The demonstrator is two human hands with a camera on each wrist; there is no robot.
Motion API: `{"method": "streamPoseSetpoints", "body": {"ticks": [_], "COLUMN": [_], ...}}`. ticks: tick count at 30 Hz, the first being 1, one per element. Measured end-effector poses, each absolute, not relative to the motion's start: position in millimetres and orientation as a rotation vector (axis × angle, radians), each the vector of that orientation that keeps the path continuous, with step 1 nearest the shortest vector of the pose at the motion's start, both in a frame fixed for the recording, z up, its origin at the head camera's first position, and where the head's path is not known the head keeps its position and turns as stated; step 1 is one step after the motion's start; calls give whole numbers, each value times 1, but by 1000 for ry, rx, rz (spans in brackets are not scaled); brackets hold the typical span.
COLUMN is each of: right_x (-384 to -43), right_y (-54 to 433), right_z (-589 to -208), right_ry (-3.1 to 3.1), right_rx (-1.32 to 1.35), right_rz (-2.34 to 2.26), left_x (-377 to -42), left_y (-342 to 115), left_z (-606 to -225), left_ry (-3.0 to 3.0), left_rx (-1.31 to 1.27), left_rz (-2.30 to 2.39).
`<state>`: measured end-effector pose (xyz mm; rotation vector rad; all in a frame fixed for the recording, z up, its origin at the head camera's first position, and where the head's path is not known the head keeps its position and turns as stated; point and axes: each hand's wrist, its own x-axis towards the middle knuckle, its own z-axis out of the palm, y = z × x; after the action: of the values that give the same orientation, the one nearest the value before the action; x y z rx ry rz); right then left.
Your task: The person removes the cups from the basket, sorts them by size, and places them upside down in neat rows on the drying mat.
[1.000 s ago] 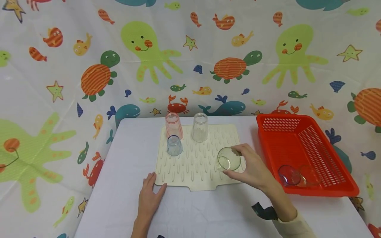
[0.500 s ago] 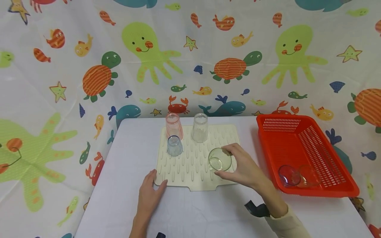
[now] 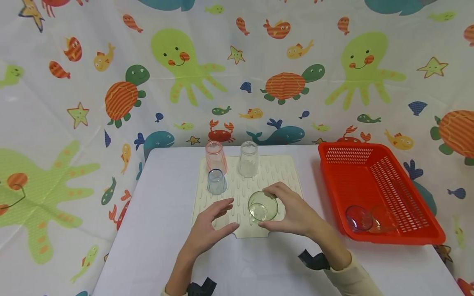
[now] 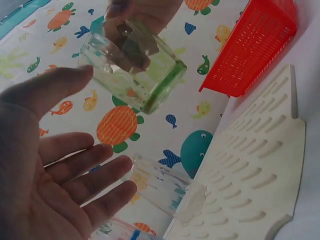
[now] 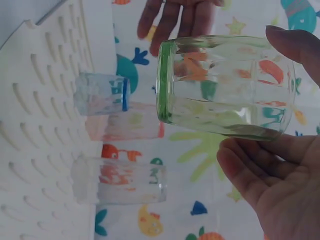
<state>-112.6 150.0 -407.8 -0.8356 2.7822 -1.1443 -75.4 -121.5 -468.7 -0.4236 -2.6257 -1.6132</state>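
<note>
In the head view my right hand (image 3: pixel 296 211) holds a green-tinted glass (image 3: pixel 263 207) between thumb and fingers. The right wrist view shows this glass (image 5: pixel 225 87) above the mat, its thick green end towards it. To its left my left hand (image 3: pixel 207 230) is raised over the mat's front corner, fingers spread and holding nothing. Beneath is a cream drying mat (image 3: pixel 249 233) with raised ridges. A small blue glass (image 3: pixel 216 186), a taller pink glass (image 3: pixel 216 156) and a clear glass (image 3: pixel 249 160) stand on it towards the back.
A red plastic basket (image 3: pixel 355 181) stands on the right of the white table (image 3: pixel 166 185). In its front corner lie a purple-tinted glass (image 3: pixel 359 218) and an amber-tinted one (image 3: pixel 384 218). A curtain printed with sea animals (image 3: pixel 237 119) hangs behind the table.
My right hand has carried the green glass leftwards over the mat and slightly nearer to me. My left hand has lifted off the mat's corner and moved right, towards the glass.
</note>
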Motion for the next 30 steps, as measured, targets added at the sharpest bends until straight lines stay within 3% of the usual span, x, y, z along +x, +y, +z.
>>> {"method": "streamPoseSetpoints", "body": {"ticks": [11,30], "right_x": [-111,-110], "right_y": [146,145], "right_z": [-407,-405], "right_ry": [2711,2586], "right_rx": [-1022,-1130], "right_rz": [-1154,-1228], "left_x": [-85,-86], "left_y": [-103,-96], "left_z": [-452,-440], "left_ry": [-2537,-2530], "left_rx": [-781,-920], "left_rz": [-1736,-1684]}}
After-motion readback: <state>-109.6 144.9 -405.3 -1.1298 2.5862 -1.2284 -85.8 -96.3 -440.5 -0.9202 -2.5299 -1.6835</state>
